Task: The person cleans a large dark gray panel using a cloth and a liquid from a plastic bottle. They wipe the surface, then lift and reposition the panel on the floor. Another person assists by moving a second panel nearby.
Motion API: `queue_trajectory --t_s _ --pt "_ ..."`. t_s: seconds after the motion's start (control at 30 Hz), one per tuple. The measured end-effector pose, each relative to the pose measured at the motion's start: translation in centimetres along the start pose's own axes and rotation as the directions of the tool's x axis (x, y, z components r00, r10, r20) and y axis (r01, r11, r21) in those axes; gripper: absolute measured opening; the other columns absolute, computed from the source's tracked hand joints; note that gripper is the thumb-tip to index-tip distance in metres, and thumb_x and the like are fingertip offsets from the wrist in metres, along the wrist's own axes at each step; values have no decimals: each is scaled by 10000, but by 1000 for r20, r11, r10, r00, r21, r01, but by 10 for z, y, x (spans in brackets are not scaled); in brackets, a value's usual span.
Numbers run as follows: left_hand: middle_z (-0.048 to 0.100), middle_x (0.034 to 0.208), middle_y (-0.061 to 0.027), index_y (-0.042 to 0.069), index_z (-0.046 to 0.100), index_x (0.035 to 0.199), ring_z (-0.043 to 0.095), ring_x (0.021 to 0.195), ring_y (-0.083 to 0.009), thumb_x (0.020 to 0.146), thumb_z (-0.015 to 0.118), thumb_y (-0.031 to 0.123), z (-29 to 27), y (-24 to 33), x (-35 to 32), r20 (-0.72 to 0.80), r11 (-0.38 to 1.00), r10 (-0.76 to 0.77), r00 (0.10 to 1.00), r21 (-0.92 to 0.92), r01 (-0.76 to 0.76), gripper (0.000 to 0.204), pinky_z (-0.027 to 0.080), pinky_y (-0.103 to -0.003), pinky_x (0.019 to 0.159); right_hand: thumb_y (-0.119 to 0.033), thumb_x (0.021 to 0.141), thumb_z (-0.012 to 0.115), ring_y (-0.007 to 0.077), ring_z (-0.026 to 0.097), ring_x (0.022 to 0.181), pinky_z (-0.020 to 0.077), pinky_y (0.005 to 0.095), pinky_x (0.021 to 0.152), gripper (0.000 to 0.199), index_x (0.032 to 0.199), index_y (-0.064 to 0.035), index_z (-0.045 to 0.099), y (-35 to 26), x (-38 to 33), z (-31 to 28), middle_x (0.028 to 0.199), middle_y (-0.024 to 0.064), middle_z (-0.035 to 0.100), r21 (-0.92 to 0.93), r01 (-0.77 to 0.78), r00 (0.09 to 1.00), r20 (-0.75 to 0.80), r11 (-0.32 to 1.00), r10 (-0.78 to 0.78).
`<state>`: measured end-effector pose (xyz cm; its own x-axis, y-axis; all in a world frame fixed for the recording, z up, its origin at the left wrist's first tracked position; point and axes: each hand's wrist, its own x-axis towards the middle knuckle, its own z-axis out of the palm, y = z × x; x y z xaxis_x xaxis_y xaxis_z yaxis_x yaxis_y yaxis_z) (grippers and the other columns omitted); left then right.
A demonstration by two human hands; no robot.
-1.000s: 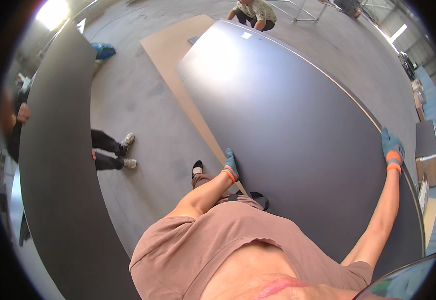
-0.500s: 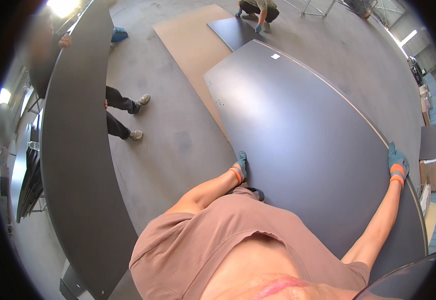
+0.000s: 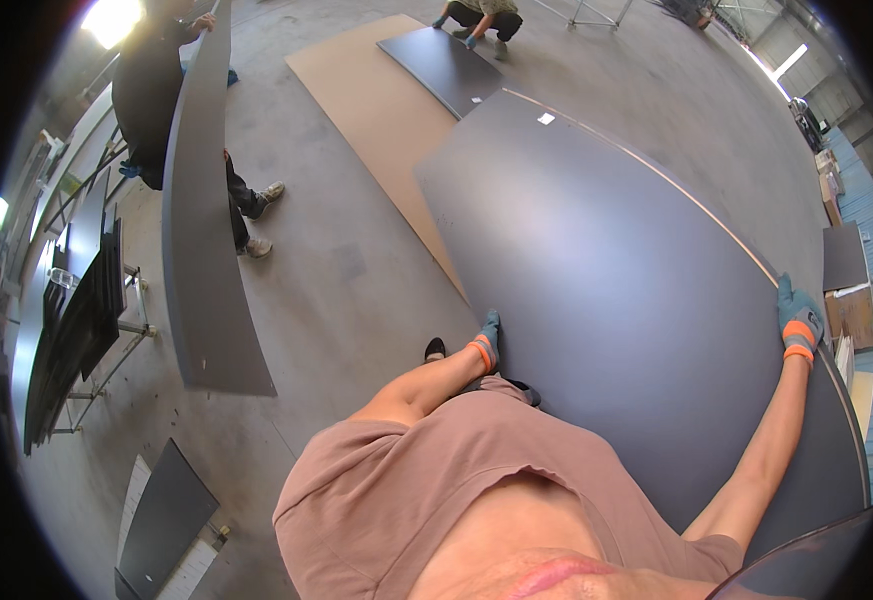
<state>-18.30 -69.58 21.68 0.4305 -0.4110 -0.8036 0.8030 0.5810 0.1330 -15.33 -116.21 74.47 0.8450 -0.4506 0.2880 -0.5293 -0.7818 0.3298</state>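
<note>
Gloved left hand [image 3: 487, 340] grips the dark panel's [image 3: 616, 290] left edge, fingers curled around it; right hand [image 3: 798, 318] clasps the right edge, fingers wrapped likewise.

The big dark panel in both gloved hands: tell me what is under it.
Under the big dark panel, a tan board on the concrete floor shows past its left edge. The left hand and right hand grip opposite edges. Everything directly beneath is covered.
</note>
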Motion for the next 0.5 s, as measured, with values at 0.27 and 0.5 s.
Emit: queue_trajectory --t_s 0.27,0.5 --pt "547 1469 -80 127 546 1428 509 1327 -312 896 405 813 22 -58 -43 82 997 12 997 -83 -5 879 358 -500 1141 -718 943 335 474 645 946 512 502 806 806 979 -14 727 64 -57 10 1005 268 682 20 -43 998 -33 999 44" --pt "561 1453 -88 93 522 1448 542 1293 -316 884 426 809 -1 -78 -3 55 997 33 998 72 -37 916 380 -470 1128 -704 952 330 467 649 934 513 502 807 802 990 -7 725 90 -86 5 996 265 683 49 -4 995 -100 999 9"
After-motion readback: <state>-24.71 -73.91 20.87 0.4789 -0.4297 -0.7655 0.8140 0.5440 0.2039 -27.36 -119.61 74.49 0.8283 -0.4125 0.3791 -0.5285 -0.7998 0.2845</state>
